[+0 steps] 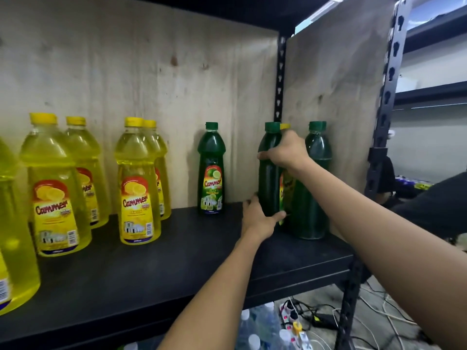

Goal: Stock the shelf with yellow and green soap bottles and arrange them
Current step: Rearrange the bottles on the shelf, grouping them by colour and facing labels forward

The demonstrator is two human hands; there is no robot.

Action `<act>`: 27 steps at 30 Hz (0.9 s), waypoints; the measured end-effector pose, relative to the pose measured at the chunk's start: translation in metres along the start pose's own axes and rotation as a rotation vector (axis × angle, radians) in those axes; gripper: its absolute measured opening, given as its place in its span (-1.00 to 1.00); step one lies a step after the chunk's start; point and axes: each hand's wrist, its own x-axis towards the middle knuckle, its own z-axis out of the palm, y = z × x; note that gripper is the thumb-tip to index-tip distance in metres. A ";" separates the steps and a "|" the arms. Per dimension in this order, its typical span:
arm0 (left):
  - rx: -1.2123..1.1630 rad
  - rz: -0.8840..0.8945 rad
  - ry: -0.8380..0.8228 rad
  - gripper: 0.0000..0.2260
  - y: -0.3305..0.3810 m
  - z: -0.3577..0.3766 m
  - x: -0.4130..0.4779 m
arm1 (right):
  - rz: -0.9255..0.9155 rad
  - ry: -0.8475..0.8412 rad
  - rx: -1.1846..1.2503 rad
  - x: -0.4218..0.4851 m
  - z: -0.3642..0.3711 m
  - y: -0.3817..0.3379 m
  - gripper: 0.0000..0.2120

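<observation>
Several yellow soap bottles [56,188] stand in rows on the left of the black shelf [156,258]. One green soap bottle [211,170] stands alone at the back middle. At the right, my right hand [284,150] grips the shoulder of a green bottle [269,178], and my left hand [257,218] grips its base. Another green bottle [314,188] stands just to its right, near the side panel. A yellow cap [285,126] peeks out behind my right hand; its bottle is hidden.
A plywood back panel [151,84] and side panel [336,84] close the shelf. A black perforated metal post [386,92] stands at the front right corner. Below the shelf lie clear water bottles [257,332] and power strips with cables [303,324] on the floor.
</observation>
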 end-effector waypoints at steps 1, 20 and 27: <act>-0.033 0.001 -0.004 -0.28 0.000 -0.002 -0.001 | -0.007 -0.036 0.009 -0.003 -0.004 -0.003 -0.35; -0.394 -0.071 -0.266 -0.22 -0.040 -0.139 -0.011 | -0.148 0.074 0.010 -0.024 0.055 -0.048 -0.29; -0.407 -0.139 -0.280 -0.11 -0.048 -0.146 -0.003 | -0.185 0.150 -0.135 -0.025 0.081 -0.060 -0.13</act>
